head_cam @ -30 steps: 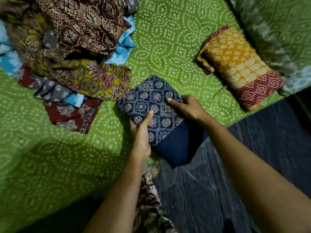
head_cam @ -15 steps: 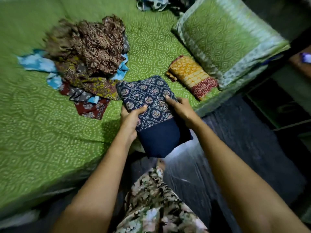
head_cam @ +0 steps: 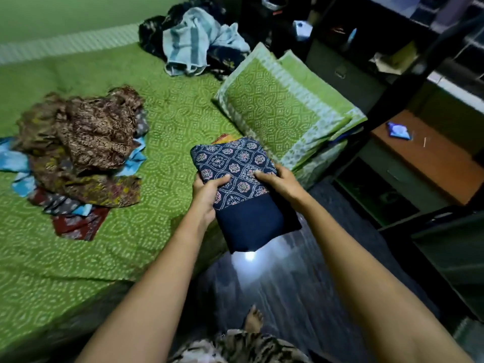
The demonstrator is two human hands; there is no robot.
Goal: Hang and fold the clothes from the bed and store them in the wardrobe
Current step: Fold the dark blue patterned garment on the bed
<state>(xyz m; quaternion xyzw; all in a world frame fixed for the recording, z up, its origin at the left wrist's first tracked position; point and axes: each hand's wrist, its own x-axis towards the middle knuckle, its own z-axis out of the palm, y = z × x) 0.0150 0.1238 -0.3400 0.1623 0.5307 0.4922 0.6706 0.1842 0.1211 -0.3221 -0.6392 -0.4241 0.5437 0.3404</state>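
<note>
Head view, hands [head_cam: 207, 195] [head_cam: 281, 183] gripping folded navy garment [head_cam: 235, 163], clothes pile [head_cam: 86, 137] on bed [head_cam: 170, 121]

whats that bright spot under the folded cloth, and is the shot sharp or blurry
Head view: the bright spot is glare on the glossy dark floor, just below the folded navy cloth. Head view: the cloth, left hand and right hand gripping it look fairly sharp. The clothes pile and the dim shelves are smeared. Straight lines bow near the edges.

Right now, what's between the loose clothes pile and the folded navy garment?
Nothing but bare green bedsheet separates the clothes pile from the folded navy garment, per the head view.
</note>
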